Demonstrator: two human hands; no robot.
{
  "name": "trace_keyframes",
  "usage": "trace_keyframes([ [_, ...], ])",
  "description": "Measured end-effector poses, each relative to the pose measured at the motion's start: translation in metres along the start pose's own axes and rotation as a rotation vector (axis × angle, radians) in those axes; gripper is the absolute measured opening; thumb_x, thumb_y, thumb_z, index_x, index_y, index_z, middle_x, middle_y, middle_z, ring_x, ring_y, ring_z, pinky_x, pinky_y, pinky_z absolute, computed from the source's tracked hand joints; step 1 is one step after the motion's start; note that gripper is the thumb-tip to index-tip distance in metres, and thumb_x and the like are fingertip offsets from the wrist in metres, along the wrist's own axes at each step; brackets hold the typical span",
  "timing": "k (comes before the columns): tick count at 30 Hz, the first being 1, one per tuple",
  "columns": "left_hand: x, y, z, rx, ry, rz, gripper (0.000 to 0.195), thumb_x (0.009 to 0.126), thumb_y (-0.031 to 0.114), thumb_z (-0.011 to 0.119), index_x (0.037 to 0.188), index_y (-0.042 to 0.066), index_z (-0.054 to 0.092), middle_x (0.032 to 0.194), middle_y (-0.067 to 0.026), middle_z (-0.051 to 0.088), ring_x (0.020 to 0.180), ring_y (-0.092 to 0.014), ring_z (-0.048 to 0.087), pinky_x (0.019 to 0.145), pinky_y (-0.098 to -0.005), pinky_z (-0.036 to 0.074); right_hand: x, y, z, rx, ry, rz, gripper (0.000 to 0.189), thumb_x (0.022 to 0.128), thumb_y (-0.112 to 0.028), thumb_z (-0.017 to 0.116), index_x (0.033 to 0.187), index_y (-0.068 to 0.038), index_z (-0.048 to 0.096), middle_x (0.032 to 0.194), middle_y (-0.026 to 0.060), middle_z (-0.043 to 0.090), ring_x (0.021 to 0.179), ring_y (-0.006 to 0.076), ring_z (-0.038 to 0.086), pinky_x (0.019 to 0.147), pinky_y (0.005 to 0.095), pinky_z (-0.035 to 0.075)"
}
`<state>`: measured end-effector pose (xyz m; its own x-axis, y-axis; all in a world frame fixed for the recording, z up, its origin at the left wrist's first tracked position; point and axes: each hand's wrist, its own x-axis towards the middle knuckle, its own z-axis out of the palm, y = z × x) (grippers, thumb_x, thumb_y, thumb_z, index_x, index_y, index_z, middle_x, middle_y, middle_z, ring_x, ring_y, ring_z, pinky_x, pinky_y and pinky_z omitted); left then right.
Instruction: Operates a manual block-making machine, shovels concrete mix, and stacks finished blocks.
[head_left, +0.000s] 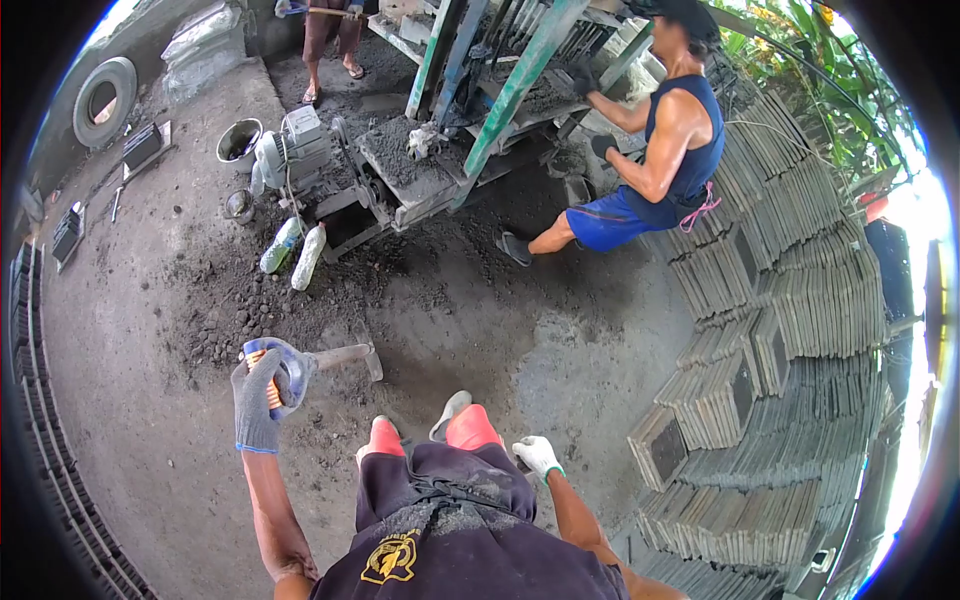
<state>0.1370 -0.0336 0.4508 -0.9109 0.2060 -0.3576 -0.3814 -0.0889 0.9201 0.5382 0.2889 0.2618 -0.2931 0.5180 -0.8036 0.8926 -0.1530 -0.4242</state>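
My left hand (259, 401), in a grey knit glove, is closed around the blue and orange D-grip of a shovel (300, 371). The shovel's short shaft points right, and its blade is foreshortened near the ground, so its full shape cannot be made out. Loose dark gravel (240, 322) lies on the concrete floor just beyond the grip. My right hand (536, 454), in a white glove with a green cuff, hangs beside my right thigh with its fingers curled; whether it holds anything cannot be told.
A co-worker (667, 150) stands at a green-framed machine (517, 97). Another person's legs (330, 45) show behind it. An electric motor (300, 150), a bucket (240, 142) and plastic bottles (281, 244) are ahead. Stacked boards (787, 420) line the right; a tyre (105, 101) leans at the left.
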Motion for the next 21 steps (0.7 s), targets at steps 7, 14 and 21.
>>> trace_keyframes([
  [7,0.002,0.002,0.026,0.01,0.096,-0.025,0.016,0.086,0.018,0.065,0.081,0.004,0.059,0.057,-0.0008,0.055,0.038,-0.008,0.047,0.034,-0.0209,0.037,0.076,-0.037,-0.03,-0.284,0.031,-0.31,0.024,0.081,-0.021,0.063,0.089,0.002,0.065,0.074,0.0079,0.064,0.059,0.0162,0.061,0.061,0.0336,0.052],
  [14,-0.007,0.001,0.111,-0.019,0.023,-0.017,0.014,0.085,0.014,0.062,0.079,0.002,0.057,0.056,-0.0027,0.054,0.039,-0.009,0.048,0.034,-0.0228,0.037,0.115,-0.126,-0.029,-0.509,-0.033,-0.531,0.04,0.082,-0.035,0.057,0.099,0.0,0.066,0.101,0.0215,0.065,0.1,0.0361,0.061,0.086,0.0409,0.047],
  [21,-0.009,-0.023,0.245,0.096,-0.254,-0.264,0.015,0.078,0.007,0.067,0.089,0.003,0.057,0.063,-0.0004,0.055,0.046,-0.008,0.053,0.041,-0.0226,0.043,0.101,-0.233,0.013,-0.571,-0.314,-0.636,0.059,0.08,-0.038,0.058,0.126,-0.001,0.052,0.122,0.0201,0.059,0.114,0.0339,0.055,0.099,0.0399,0.042],
])
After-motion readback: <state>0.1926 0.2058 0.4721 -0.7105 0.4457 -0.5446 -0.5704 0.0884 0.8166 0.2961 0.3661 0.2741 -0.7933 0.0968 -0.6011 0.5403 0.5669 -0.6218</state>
